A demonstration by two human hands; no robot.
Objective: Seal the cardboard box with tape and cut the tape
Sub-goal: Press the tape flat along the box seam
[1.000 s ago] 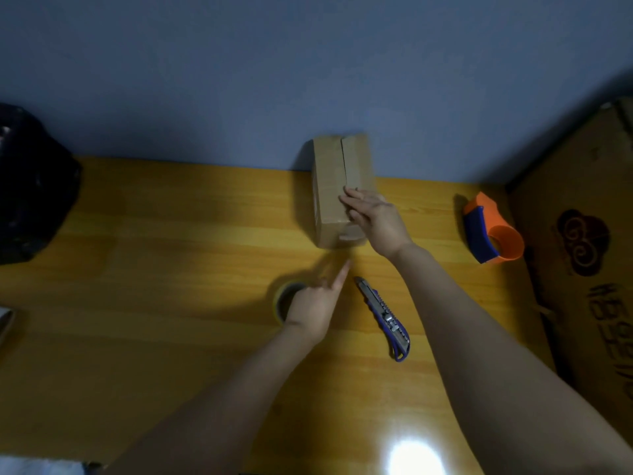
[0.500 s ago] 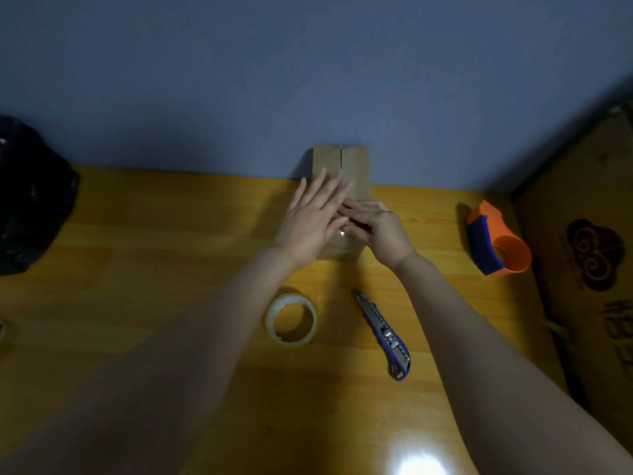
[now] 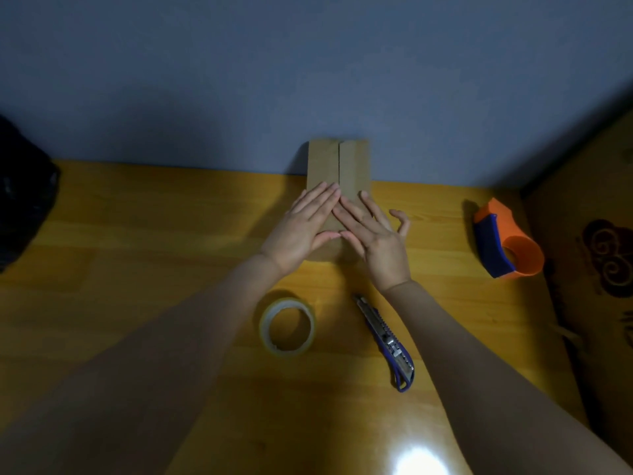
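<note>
A small brown cardboard box (image 3: 337, 166) stands at the far side of the wooden table against the wall, its two top flaps meeting at a centre seam. My left hand (image 3: 301, 231) lies flat on the left flap, fingers together. My right hand (image 3: 376, 240) lies flat on the right flap, thumb spread out to the right. The fingertips of both hands meet at the seam. A roll of clear tape (image 3: 287, 326) lies flat on the table near my left forearm. A purple utility knife (image 3: 387, 341) lies beside it, under my right wrist.
An orange and blue tape dispenser (image 3: 507, 250) rests at the table's right side. A black bag (image 3: 24, 197) sits at the left edge. A brown patterned panel (image 3: 596, 269) borders the right. The table (image 3: 144, 234) ends at a blue wall.
My left hand left the tape roll and came up onto the box. Both hands then flattened side by side on the flaps, and the box now stands square to me.
</note>
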